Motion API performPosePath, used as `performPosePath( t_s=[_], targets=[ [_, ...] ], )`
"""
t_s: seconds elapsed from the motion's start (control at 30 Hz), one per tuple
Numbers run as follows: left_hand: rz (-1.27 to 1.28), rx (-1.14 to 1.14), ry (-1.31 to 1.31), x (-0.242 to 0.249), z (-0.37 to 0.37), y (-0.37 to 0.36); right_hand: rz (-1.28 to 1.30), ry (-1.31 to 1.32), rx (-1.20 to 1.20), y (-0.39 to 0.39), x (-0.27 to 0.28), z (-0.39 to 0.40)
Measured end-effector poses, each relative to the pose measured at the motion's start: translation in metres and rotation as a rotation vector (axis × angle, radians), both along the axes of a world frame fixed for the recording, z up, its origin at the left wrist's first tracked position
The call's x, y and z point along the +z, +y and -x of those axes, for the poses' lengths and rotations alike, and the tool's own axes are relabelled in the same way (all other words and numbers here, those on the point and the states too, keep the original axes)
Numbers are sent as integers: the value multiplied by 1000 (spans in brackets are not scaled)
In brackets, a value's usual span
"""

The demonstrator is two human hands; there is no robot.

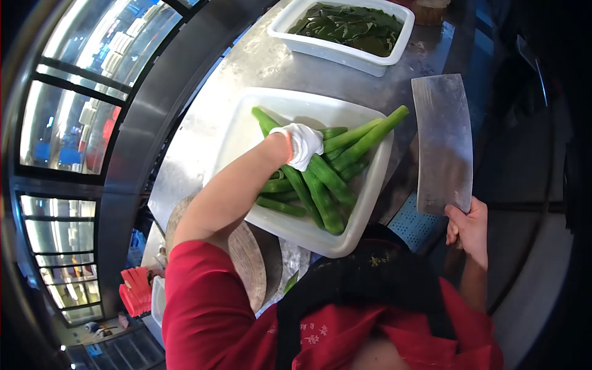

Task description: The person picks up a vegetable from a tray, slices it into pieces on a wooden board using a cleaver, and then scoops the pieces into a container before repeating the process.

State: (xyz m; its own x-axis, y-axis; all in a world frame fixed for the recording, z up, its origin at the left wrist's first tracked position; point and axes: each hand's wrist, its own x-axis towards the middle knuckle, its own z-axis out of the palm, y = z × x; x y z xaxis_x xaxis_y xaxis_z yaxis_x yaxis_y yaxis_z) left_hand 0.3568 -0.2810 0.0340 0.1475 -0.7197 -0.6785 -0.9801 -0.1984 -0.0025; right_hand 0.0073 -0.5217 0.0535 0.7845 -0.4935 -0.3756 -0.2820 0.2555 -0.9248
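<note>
A white plastic tub (376, 203) holds several long green vegetables (330, 179), some leaning over its rim. My left hand (300, 146), in a white glove with an orange cuff, reaches into the tub and rests against the vegetables; its fingers are hidden from view. Off to the right, my right hand (470, 229) is bare and closed on the handle of a large cleaver (443, 142). The broad blade points away from me, beside the tub and not touching it.
On the metal counter (246, 68), a second white tub (333, 48) of dark green leaves in liquid stands beyond the first. A round wooden board (250, 265) lies partly under my left arm. Red gloves (135, 290) are at the left, and a blue perforated item (412, 222) is near the cleaver.
</note>
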Motion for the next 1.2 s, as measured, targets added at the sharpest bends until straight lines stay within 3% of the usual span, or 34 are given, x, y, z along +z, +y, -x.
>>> performPosePath(
  t_s=[0.03, 0.07, 0.13, 0.23, 0.3, 0.47, 0.57, 0.63, 0.67, 0.73, 0.77, 0.83, 0.97, 1.2],
  targets=[
    [195, 20, 39, 15, 6, 8, -6, -6, 7, -3, -1, -5],
    [164, 115, -81, 29, 16, 15, -12, -18, 31, -6, 0, -13],
    [634, 75, 0, 62, 33, 52, -18, -32, 86, -10, 4, -32],
    [685, 190, -272, 123, 83, 101, 39, -61, 239, -9, 16, -72],
    [722, 538, -264, 149, 133, 170, 6, -135, 434, 13, 28, -112],
    [680, 1240, -244, 99, 245, 296, 5, -118, 846, 100, 48, -166],
    [809, 1383, -297, 47, 289, 335, 85, -108, 1151, 171, 59, -194],
    [887, 1245, -549, 18, 298, 342, 269, -225, 1364, 218, 73, -205],
    [804, 1310, -596, 9, 303, 337, 281, -232, 1395, 236, 70, -210],
    [964, 1367, -781, 2, 312, 322, 773, -877, 1527, 270, 54, -220],
    [1040, 1385, -887, 3, 314, 310, 782, -878, 1541, 280, 55, -224],
    [1258, 1504, -918, -13, 314, 298, 1048, -969, 1704, 296, 58, -233],
    [1378, 1498, -1057, -25, 299, 281, 1229, -693, 1978, 306, 79, -244],
    [1406, 1511, -1035, -24, 292, 285, 1343, -533, 2146, 325, 99, -245]
  ],
)
